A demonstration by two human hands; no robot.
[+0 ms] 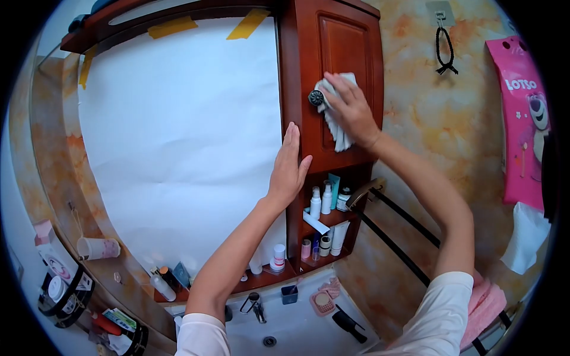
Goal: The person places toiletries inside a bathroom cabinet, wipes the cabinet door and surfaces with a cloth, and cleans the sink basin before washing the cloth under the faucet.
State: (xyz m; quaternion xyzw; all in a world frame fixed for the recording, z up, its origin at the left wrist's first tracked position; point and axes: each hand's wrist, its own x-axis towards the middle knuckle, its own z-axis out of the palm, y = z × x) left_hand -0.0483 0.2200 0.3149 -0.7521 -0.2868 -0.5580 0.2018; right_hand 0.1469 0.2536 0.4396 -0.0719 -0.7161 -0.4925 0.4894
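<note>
A white cloth (339, 132) lies against the reddish-brown cabinet door (350, 35), under my right hand (351, 113), whose palm and fingers press it to the panel. The dark round knob (316, 98) is just left of the cloth's upper part. My left hand (287, 169) rests with fingers extended against the cabinet's left edge, beside the large white paper sheet (190, 130); it holds nothing. Yellow tape (172, 27) fixes the sheet's top edge.
Bottles (326, 197) and tubes fill open shelves below the door. A white sink (237, 338) with a faucet (255, 307) lies below. A black towel rack (399, 252) is at right, near a pink tissue pack (522, 130). Wall baskets (65, 305) hang lower left.
</note>
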